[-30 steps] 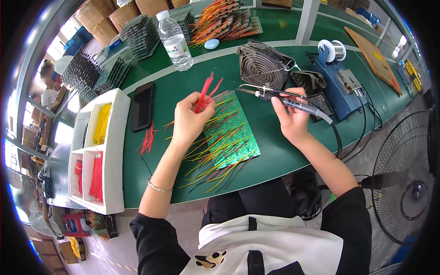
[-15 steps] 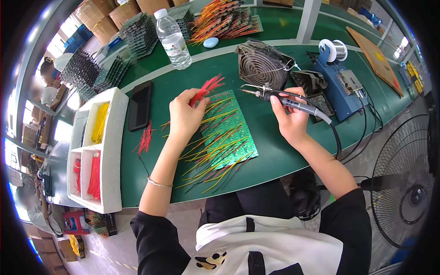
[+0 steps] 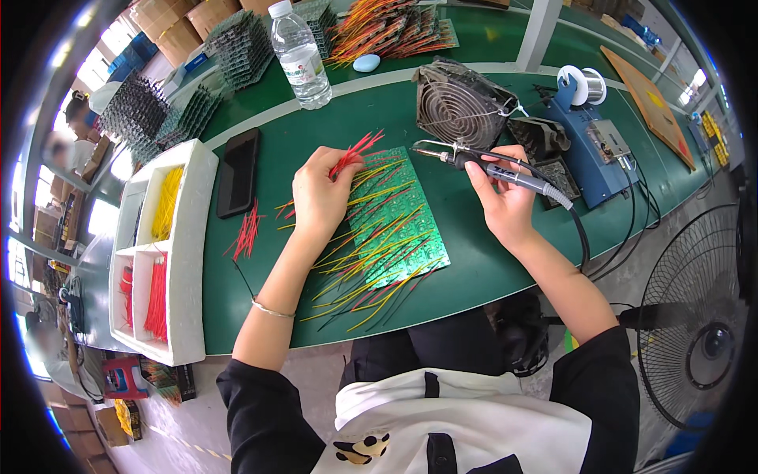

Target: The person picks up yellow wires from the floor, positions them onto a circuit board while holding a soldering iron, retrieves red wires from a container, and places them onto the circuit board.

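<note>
A bunch of short red wires [image 3: 359, 152] is pinched in my left hand [image 3: 320, 189], above the upper left edge of a green circuit board panel [image 3: 430, 229]. Many yellow, red and dark wires [image 3: 367, 268] stick out from the panel toward the left and near side. My right hand [image 3: 505, 193] grips a soldering iron [image 3: 493, 170], its tip pointing left over the board's far right corner, with a thin curved metal tube along it. Loose red wires [image 3: 247, 231] lie on the table left of my left forearm.
A white foam box [image 3: 189, 261] of yellow and red wires stands at the left, beside a black phone [image 3: 238, 172]. Farther back are a water bottle [image 3: 302, 59], a fume fan [image 3: 462, 103] and stacked wired boards [image 3: 387, 31]. A blue solder feeder [image 3: 580, 150] with a spool stands right.
The view has shifted slightly. My left hand still holds the red wires, now fanned more toward the upper right; the soldering iron stays nearly in place.
</note>
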A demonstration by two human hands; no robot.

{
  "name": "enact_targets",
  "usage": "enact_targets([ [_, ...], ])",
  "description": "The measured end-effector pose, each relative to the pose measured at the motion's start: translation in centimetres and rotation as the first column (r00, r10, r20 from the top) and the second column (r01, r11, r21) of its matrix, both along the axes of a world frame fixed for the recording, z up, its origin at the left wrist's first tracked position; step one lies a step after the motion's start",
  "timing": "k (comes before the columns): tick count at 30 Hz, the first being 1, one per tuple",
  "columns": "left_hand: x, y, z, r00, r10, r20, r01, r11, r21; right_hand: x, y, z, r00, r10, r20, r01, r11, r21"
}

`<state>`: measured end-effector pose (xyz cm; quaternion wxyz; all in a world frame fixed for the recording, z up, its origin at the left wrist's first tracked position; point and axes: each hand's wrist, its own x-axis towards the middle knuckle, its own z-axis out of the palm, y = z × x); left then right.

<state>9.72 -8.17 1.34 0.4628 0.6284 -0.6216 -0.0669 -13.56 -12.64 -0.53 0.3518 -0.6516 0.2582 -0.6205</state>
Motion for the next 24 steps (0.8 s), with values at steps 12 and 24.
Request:
enact_targets([
  [12,0.09,-0.18,-0.58,0.997,0.021,-0.08,-0.02,1.0,0.007,-0.06,0.05,-0.04,1.0,0.0,0.001,0.0,1.0,-0.004],
  [24,0.13,-0.46,-0.99,0.979,0.029,-0.199,-0.032,0.999,-0.011,-0.07,0.2,0.1,1.0,-0.003,-0.004,0.003,1.0,-0.01],
])
